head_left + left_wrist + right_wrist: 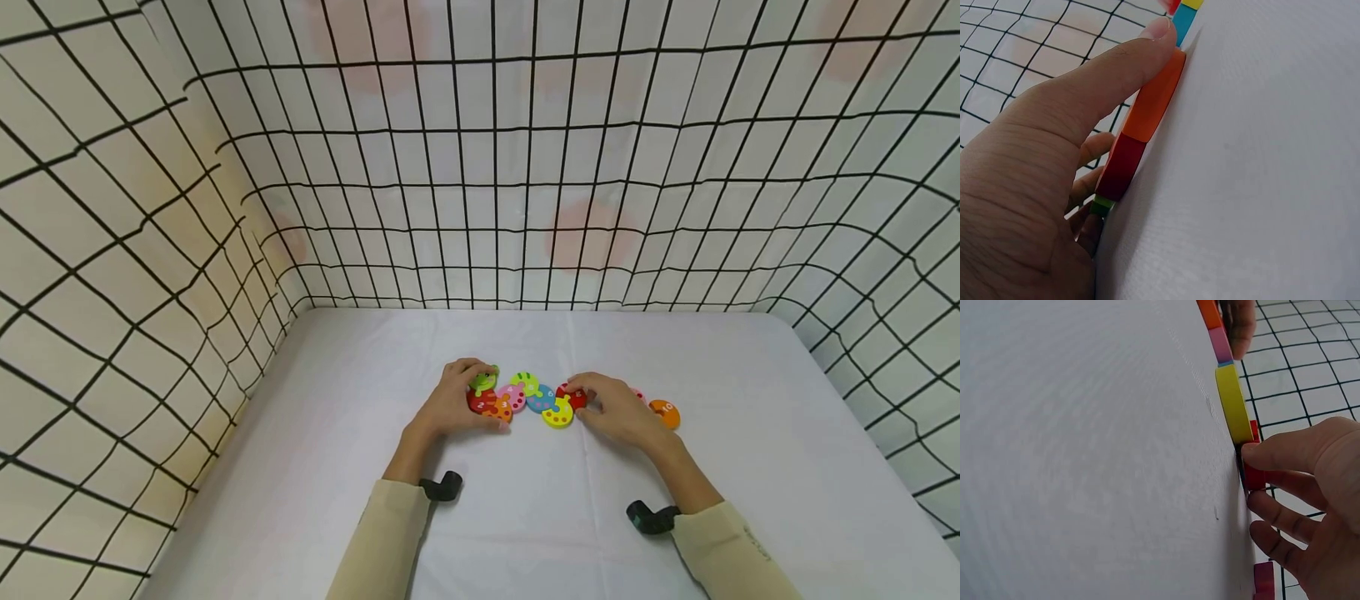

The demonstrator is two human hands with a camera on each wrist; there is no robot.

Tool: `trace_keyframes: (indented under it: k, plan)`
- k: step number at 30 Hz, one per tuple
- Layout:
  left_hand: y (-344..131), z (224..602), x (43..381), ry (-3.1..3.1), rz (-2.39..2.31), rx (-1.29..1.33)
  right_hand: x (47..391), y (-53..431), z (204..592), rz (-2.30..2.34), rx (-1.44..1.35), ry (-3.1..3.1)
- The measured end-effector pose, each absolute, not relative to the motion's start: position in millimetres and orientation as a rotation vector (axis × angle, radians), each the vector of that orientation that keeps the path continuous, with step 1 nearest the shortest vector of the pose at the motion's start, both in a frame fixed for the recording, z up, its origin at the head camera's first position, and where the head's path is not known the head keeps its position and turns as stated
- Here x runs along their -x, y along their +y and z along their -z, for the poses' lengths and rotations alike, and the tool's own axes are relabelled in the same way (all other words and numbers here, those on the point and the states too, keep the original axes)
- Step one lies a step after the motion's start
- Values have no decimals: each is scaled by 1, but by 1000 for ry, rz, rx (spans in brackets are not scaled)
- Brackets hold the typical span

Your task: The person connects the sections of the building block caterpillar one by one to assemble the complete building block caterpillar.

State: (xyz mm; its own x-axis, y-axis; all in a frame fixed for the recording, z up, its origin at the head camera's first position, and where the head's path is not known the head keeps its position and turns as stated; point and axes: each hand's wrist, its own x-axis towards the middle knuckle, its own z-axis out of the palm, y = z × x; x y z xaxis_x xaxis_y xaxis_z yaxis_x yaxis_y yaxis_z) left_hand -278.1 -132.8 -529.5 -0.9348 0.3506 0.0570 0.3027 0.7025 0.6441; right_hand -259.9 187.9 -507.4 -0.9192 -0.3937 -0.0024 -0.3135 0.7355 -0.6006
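On the white cloth a chain of flat, round, numbered puzzle pieces forms a wavy row, starting with a green piece with a face point(483, 380). My left hand point(453, 403) spans this end, thumb along the orange piece point(1157, 100) and fingers behind the red piece point(1122, 165). Pink, lime, blue point(540, 398) and yellow point(558, 412) pieces follow to the right. At the chain's right end, my right hand point(617, 410) pinches a red piece point(1254, 472) between thumb and fingers, right against the yellow one. Its other fingers are loosely bent.
An orange piece marked 10 point(665, 413) lies right of my right hand, beside a pink piece point(1264, 579) mostly hidden by that hand. Black wire grid point(510, 183) encloses the table's back and both sides. Each wrist carries a small black camera point(442, 486).
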Motion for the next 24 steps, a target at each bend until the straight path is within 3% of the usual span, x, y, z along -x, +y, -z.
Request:
trace_keyframes:
  k: [14, 24]
  plan:
    - [-131, 529, 277, 2833, -1063, -558, 254, 193, 504, 939, 512, 2837]
    - [-131, 527, 276, 2822, -1086, -555, 246, 225, 499, 940, 419, 2923]
